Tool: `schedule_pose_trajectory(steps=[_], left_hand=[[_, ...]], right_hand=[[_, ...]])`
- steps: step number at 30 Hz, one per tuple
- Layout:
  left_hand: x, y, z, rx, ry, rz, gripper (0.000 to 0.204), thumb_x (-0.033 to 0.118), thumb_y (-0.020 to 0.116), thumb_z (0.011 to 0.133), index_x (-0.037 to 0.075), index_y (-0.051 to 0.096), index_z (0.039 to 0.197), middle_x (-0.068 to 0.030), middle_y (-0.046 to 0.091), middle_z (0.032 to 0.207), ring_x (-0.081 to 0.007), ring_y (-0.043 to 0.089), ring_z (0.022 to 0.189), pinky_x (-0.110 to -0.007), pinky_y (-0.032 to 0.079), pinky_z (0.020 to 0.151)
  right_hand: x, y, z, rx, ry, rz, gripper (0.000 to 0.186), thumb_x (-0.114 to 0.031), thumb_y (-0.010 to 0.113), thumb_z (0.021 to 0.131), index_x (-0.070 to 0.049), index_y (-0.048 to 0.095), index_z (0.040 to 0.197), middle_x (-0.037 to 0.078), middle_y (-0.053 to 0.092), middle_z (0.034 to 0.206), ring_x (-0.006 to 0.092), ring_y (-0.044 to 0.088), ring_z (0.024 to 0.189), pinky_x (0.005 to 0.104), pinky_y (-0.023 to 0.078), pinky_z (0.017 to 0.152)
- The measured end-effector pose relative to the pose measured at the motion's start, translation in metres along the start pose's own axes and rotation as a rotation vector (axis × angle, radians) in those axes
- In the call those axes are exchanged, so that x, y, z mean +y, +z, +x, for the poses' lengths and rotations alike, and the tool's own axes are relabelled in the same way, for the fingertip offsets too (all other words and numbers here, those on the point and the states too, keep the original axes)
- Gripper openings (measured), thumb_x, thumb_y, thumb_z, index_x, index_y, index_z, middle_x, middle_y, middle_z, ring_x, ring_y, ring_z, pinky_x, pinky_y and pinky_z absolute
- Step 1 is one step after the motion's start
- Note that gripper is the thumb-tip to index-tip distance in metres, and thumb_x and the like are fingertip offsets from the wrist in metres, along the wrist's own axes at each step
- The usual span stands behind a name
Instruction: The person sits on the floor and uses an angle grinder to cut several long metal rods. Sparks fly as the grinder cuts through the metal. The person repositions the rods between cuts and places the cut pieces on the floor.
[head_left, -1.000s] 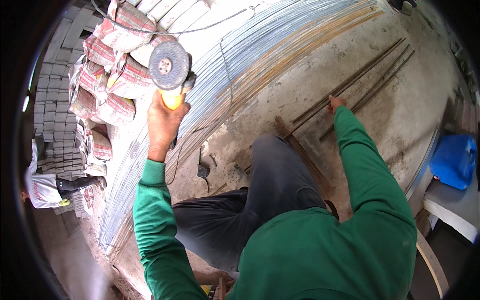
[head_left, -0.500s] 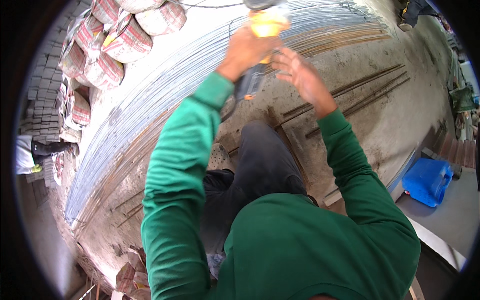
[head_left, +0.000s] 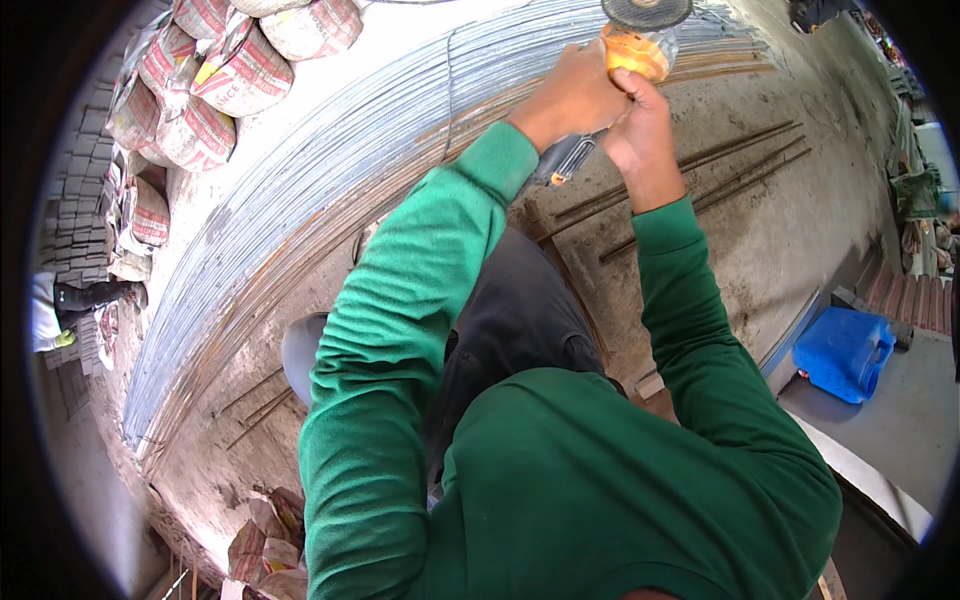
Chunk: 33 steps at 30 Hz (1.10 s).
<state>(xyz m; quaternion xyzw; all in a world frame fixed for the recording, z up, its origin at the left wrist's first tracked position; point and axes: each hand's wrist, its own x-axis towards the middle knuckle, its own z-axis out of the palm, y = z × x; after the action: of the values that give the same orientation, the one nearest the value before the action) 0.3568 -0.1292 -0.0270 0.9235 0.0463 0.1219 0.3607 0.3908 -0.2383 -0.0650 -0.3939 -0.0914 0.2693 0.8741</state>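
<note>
An angle grinder [head_left: 636, 56] with a yellow-orange head and a dark handle is held out at arm's length, at the top centre. Its dark round disc [head_left: 648, 12] faces the far side. My left hand [head_left: 575, 98] is closed round the grinder's body, back of the hand up. My right hand [head_left: 641, 132] is closed on it from the right, the thumb lying against the yellow head. Its other fingers are mostly hidden. Below the hands the grinder's dark rear end [head_left: 572, 158] shows. Beyond and below lies a long bundle of steel rods [head_left: 400, 120].
Several loose rods [head_left: 700, 180] lie on the concrete floor to the right. Filled sacks [head_left: 245, 75] are piled at the far left, beside stacked grey blocks [head_left: 80, 200]. Another person [head_left: 60, 310] stands at the left edge. A blue jerrycan [head_left: 845, 352] is at the right.
The grinder and my left hand have moved to the right. My right hand, open and apart before, has closed on the grinder. My left sleeve has shifted right too.
</note>
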Motion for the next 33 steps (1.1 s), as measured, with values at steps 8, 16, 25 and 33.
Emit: schedule_pose_trajectory(steps=[8, 16, 25, 33], left_hand=[[0.004, -0.01, -0.064, -0.022, -0.142, 0.135, 0.064, 0.025, 0.074, 0.068, -0.004, 0.053, 0.122, -0.0239, 0.066, 0.099, -0.0358, 0.065, 0.095, -0.041, 0.052, 0.082], [-0.002, -0.004, -0.052, -0.053, -0.077, 0.131, 0.049, 0.036, 0.073, 0.069, 0.001, 0.067, 0.102, -0.018, 0.068, 0.079, -0.0348, 0.067, 0.075, -0.043, 0.053, 0.071], [0.005, 0.003, -0.063, -0.031, -0.07, 0.037, 0.042, 0.037, 0.073, 0.072, 0.001, 0.069, 0.092, -0.0167, 0.065, 0.07, -0.0322, 0.065, 0.067, -0.042, 0.05, 0.065], [0.007, -0.003, -0.066, -0.194, -0.033, -0.016, 0.042, 0.042, 0.07, 0.074, 0.001, 0.068, 0.082, -0.0161, 0.064, 0.065, -0.0329, 0.063, 0.063, -0.043, 0.049, 0.062]], right_hand=[[0.028, -0.018, -0.001, -0.006, 0.024, 0.258, 0.037, -0.024, 0.053, 0.092, -0.001, 0.05, 0.121, 0.015, 0.061, 0.112, 0.0272, 0.061, 0.102, 0.0415, 0.052, 0.088], [0.01, -0.009, -0.002, -0.073, -0.03, 0.23, 0.034, -0.025, 0.057, 0.092, 0.0, 0.05, 0.114, 0.017, 0.062, 0.101, 0.0303, 0.064, 0.094, 0.0458, 0.055, 0.084], [-0.004, -0.042, 0.006, 0.109, -0.025, 0.101, 0.03, -0.016, 0.063, 0.085, 0.001, 0.053, 0.107, 0.016, 0.064, 0.096, 0.027, 0.066, 0.088, 0.0437, 0.058, 0.075], [-0.018, -0.044, 0.003, 0.015, -0.035, 0.141, 0.029, -0.015, 0.063, 0.085, 0.0, 0.052, 0.108, 0.014, 0.063, 0.098, 0.0264, 0.064, 0.093, 0.0421, 0.058, 0.074]])
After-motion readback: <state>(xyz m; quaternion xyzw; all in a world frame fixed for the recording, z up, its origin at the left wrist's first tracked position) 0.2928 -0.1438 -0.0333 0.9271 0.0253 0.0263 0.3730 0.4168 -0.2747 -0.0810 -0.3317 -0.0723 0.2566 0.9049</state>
